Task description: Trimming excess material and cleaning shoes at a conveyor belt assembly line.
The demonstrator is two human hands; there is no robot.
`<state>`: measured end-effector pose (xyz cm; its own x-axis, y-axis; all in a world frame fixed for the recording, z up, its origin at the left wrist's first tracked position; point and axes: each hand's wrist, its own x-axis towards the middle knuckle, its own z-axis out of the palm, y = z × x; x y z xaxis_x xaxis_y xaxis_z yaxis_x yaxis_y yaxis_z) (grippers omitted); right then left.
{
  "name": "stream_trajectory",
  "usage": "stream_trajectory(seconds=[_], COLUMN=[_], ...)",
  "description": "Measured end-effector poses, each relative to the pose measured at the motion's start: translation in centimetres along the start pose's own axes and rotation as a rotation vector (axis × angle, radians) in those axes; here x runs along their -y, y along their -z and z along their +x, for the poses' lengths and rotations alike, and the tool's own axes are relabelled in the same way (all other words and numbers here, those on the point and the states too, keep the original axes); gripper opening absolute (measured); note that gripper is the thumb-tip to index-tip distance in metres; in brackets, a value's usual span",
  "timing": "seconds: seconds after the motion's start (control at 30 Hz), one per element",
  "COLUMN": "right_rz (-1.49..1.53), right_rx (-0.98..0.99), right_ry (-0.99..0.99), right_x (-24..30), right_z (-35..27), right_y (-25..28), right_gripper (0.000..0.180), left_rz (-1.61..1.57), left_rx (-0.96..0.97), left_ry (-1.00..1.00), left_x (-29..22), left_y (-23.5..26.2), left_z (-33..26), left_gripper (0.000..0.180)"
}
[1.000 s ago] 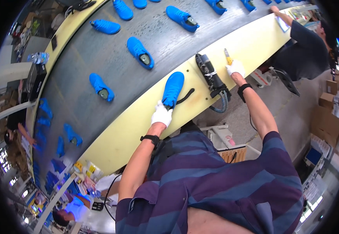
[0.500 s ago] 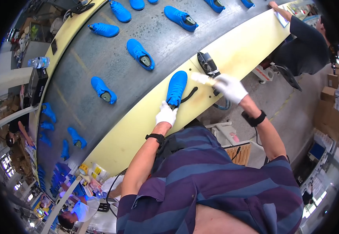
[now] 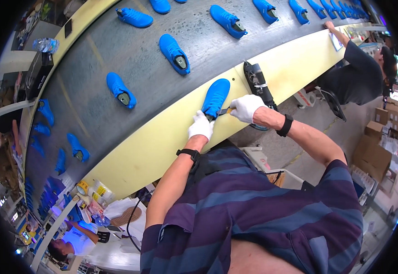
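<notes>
A blue lace-up shoe (image 3: 216, 95) lies on the pale yellow bench edge, its toe pointing away from me. My left hand (image 3: 200, 126), in a white glove, is closed on the heel end at the collar. My white-gloved right hand (image 3: 247, 108) grips a thin tool (image 3: 225, 111) with a yellowish part near the fingers and a dark, flat-looking tip. That tip meets the right side of the shoe near its collar. Its exact kind is too small to make out, and the glove hides most of the handle.
Beyond the bench (image 3: 151, 150) runs a grey conveyor belt (image 3: 89, 91) carrying several blue shoes. A black hand-held device (image 3: 258, 82) lies right of the shoe. Farther right sits a co-worker (image 3: 356, 68), one arm over the bench. Tape and plastic bags (image 3: 102, 192) lie at lower left.
My right hand has come down and left, bringing its tool from the air to the shoe's collar. A black curved strip beside the shoe no longer shows. My view has shifted slightly.
</notes>
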<state>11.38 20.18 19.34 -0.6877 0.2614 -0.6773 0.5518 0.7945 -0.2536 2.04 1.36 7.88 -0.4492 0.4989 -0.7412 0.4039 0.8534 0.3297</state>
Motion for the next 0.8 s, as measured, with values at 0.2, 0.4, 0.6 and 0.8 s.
stream_trajectory(seconds=[0.2, 0.4, 0.6, 0.8], right_rz=[-0.231, -0.327, -0.339, -0.333], right_rx=[0.02, -0.01, 0.015, -0.026], right_ry=[0.057, 0.141, 0.126, 0.257], right_x=[2.1, 4.9, 7.0, 5.9], right_z=[2.9, 2.6, 4.3, 2.6], right_y=[0.3, 1.3, -3.3, -1.2], right_gripper=[0.022, 0.017, 0.02, 0.016], left_rz=[-0.021, -0.067, -0.077, -0.058], left_rx=[0.018, -0.029, -0.097, -0.06], left_ry=[-0.024, -0.029, -0.039, -0.06], left_x=[-0.2, -0.3, 1.1, 0.2], left_y=[-0.2, -0.6, -3.4, -1.5], left_z=[0.5, 0.5, 2.2, 0.3], left_gripper=[0.079, 0.076, 0.076, 0.072])
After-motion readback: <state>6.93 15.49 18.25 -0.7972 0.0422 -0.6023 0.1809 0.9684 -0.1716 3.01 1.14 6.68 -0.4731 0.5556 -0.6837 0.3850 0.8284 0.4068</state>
